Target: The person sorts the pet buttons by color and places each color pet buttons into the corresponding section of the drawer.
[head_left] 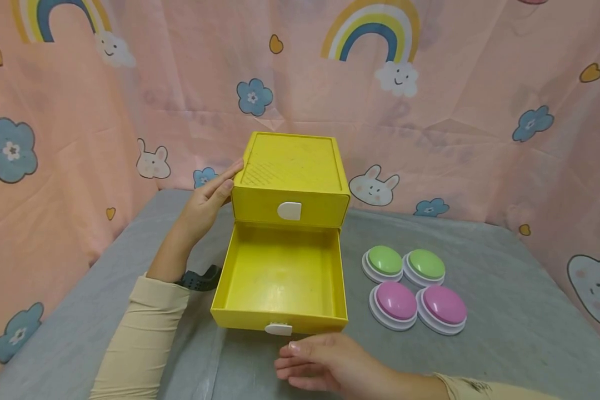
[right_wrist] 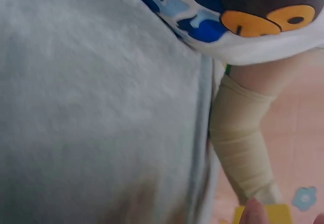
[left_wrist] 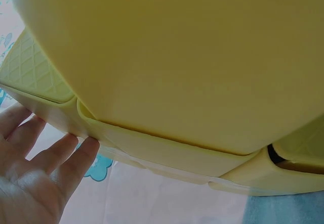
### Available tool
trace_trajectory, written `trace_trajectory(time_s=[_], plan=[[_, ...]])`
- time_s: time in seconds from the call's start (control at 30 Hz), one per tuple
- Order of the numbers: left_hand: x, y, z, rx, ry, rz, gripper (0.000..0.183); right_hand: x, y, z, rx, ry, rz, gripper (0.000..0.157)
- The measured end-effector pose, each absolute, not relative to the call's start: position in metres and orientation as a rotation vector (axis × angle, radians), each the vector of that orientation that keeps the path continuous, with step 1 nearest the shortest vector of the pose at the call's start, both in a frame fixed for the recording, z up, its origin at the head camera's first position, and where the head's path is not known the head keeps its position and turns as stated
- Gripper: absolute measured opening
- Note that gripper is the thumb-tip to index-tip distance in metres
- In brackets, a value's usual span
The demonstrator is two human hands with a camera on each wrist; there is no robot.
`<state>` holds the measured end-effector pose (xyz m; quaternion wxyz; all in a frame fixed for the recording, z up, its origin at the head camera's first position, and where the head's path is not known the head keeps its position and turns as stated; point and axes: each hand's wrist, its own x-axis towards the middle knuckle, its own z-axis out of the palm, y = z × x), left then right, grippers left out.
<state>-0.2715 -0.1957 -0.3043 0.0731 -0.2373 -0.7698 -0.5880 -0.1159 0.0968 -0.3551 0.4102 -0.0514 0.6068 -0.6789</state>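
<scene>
While the L hand (head_left: 202,205) lies w/ fingers straight, unclasped, against the yellow cabinet (head_left: 295,166) at ctr of the head view, we see the lower drawer (head_left: 280,272) standing out, its white tab (head_left: 278,329) just above the R hand (head_left: 330,361), bottom ctr, fingers loosely bent, free. Domed discs (head_left: 393,300), 2 green + 2 pink, sit lower R. In the L wrist view, we've fingertips touching the cabinet, lower L. In the R wrist view, grey cloth (right_wrist: 91,92) fills the L, a sleeve (right_wrist: 240,138) lower R; can't tell grip there.
</scene>
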Motion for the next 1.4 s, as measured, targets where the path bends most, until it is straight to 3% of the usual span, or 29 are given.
trace_trajectory(time_s=[0.37,0.53,0.77,1.03,1.4], plan=[[-0.273,-0.195,-0.304,-0.72,-2.318,-1.763,0.049,-0.114,0.148,-0.316,-0.461,1.715,-1.841,0.037],[-0.272,-0.194,-0.303,-0.714,-2.315,-1.764,0.049,-0.127,0.168,-0.304,-0.512,2.007,-1.941,0.043],[-0.271,-0.195,-0.303,-0.701,-2.33,-1.754,0.049,-0.148,0.181,-0.295,-0.439,2.328,-2.067,0.053],[-0.273,-0.196,-0.305,-0.701,-2.327,-1.759,0.049,-0.182,0.202,-0.307,-0.141,2.618,-1.774,0.07],[-0.272,-0.196,-0.305,-0.697,-2.325,-1.766,0.049,-0.217,0.221,-0.332,0.059,2.618,-1.593,0.087]])
